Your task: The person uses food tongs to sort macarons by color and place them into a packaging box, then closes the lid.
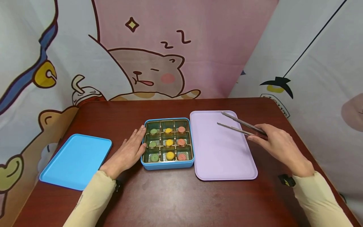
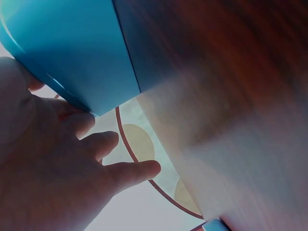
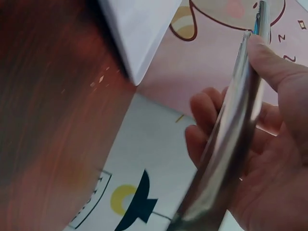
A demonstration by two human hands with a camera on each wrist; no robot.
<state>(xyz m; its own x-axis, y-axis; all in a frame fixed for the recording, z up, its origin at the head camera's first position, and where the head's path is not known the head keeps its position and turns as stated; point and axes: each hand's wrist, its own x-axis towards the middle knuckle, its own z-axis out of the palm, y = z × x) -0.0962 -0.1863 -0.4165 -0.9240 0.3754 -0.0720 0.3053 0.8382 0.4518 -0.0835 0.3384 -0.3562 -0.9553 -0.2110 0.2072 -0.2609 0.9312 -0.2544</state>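
A blue box (image 1: 170, 165) stands mid-table, with a gold divided insert holding small round pieces in columns of green (image 1: 154, 157), yellow (image 1: 170, 155) and pink (image 1: 181, 157). Against its left side rests my left hand (image 1: 127, 153), fingers extended along the wall; the left wrist view shows those fingers beside the blue box wall (image 2: 72, 53). Metal tongs (image 1: 241, 122) are held in my right hand (image 1: 280, 146), thumb on one arm and fingers on the other. Their serrated tips are apart and point left over the lilac tray (image 1: 224, 151). From the right wrist the tongs (image 3: 236, 115) run up past the thumb.
A light blue lid or tray (image 1: 76, 160) lies at the left table edge. The lilac tray sits right beside the box. Dark reddish wood forms the tabletop (image 1: 175, 198), and a printed cartoon cloth (image 1: 215, 47) hangs behind it.
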